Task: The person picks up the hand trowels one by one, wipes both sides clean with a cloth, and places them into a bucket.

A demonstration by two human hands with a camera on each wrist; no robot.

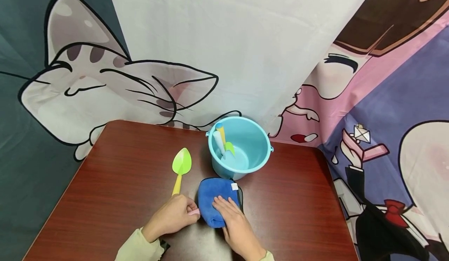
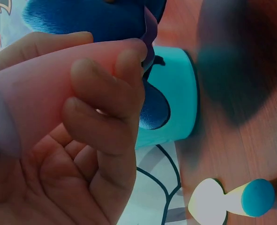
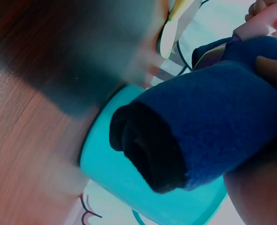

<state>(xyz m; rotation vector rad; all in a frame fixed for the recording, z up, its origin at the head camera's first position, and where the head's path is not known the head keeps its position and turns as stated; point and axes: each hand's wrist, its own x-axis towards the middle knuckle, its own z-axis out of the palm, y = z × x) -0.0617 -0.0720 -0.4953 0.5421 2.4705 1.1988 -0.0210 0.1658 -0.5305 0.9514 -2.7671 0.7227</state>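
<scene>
My left hand (image 1: pixel 175 214) grips the pink handle (image 2: pixel 49 84) of a small toy tool, its fingers curled round it. The tool's purple end (image 3: pixel 211 57) goes in at the folded blue cloth (image 1: pixel 210 198), which hides the rest of it. Over the top of this cloth lie the fingers of my right hand (image 1: pixel 235 226), nearly straight, while the thumb (image 3: pixel 272 70) presses from the other side. Dark edging lines the open end of the fold, and a white tag (image 1: pixel 234 186) shows at one corner. Both hands are close together near the table's middle.
Just beyond the cloth stands a light-blue bucket (image 1: pixel 259 151), with several toy tools leaning inside. A toy shovel with a green blade (image 1: pixel 182 160) and yellow handle lies left of it on the brown table (image 1: pixel 122 183). Printed fabric (image 1: pixel 228 38) hangs behind.
</scene>
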